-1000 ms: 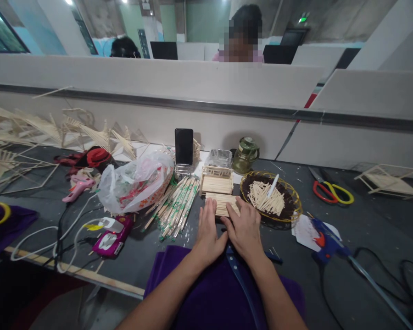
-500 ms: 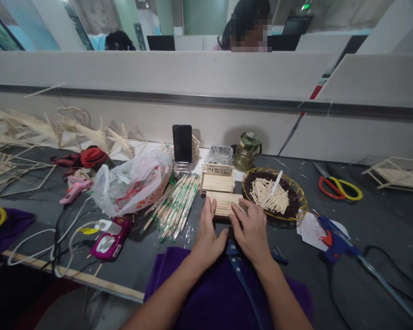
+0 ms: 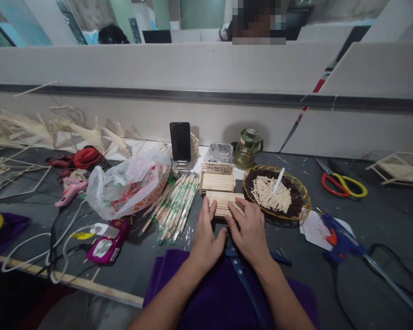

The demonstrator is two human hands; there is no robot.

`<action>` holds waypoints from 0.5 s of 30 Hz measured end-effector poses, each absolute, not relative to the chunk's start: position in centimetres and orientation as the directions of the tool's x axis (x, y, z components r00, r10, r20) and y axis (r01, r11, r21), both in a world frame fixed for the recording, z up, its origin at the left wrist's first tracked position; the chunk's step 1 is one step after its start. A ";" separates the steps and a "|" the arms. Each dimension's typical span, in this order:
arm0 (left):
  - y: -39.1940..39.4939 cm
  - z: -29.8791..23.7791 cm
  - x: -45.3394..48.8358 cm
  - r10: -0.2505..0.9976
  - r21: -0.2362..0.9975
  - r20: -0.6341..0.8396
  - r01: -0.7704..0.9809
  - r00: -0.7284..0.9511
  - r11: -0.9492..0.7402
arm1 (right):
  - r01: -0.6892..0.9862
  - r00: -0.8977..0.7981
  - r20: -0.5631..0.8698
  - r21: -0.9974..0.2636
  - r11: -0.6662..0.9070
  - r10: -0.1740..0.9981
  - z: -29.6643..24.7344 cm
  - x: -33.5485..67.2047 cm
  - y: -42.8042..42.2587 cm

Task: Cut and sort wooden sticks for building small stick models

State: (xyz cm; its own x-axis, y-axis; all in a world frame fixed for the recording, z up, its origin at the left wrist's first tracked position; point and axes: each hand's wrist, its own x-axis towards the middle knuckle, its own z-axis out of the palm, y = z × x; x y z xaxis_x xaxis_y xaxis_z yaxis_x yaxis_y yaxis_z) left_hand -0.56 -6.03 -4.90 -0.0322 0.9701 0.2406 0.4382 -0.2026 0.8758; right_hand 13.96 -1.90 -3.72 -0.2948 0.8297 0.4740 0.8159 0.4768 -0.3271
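A small panel of pale wooden sticks [image 3: 220,201] laid side by side sits in front of me on a dark base. My left hand [image 3: 208,233] rests at its left edge, fingers stretched and touching the sticks, thumb pointing inward. On the right part of the panel, the fingertips of my right hand [image 3: 248,228] lie spread over the sticks. Just behind is a small stick-built piece [image 3: 217,179] with a railing-like back. Blue-handled cutters [image 3: 240,270] lie below my hands, partly hidden, over a purple cloth [image 3: 168,279].
A woven basket [image 3: 304,201] of cut sticks with a white pen is at right, near scissors [image 3: 340,183] and a blue glue gun [image 3: 344,243]. Wrapped chopsticks [image 3: 179,206], a plastic bag [image 3: 127,183], a magenta power strip [image 3: 109,243], a phone [image 3: 181,142] and a green-lidded jug [image 3: 248,149] stand around.
My right fingers have shifted slightly left over the sticks. My left hand stays at the panel's left edge. The view has tilted a little.
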 end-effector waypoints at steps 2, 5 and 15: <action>-6.0 -4.9 -0.6 0.969 0.870 0.246 0.446 -0.025 -0.210 | 0.813 -0.290 0.478 -0.334 0.477 0.829 -3.8 14.1 -1.8; -6.0 -5.0 -0.6 0.968 0.866 0.250 0.452 -0.020 -0.214 | 0.816 -0.274 0.480 -0.342 0.466 0.833 -4.0 14.3 -1.7; -6.2 -4.5 -0.5 0.967 0.826 0.253 0.513 0.031 -0.233 | 0.814 -0.285 0.462 -0.346 0.466 0.840 -3.7 14.0 -1.8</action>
State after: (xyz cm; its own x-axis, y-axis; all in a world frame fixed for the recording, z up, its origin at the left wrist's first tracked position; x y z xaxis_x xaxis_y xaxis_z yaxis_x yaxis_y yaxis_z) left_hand -0.50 -6.17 -4.50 0.0311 0.9669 0.2532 0.5132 -0.2328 0.8261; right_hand 13.97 -1.80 -3.71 -0.2848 0.8401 0.4617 0.8144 0.4661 -0.3458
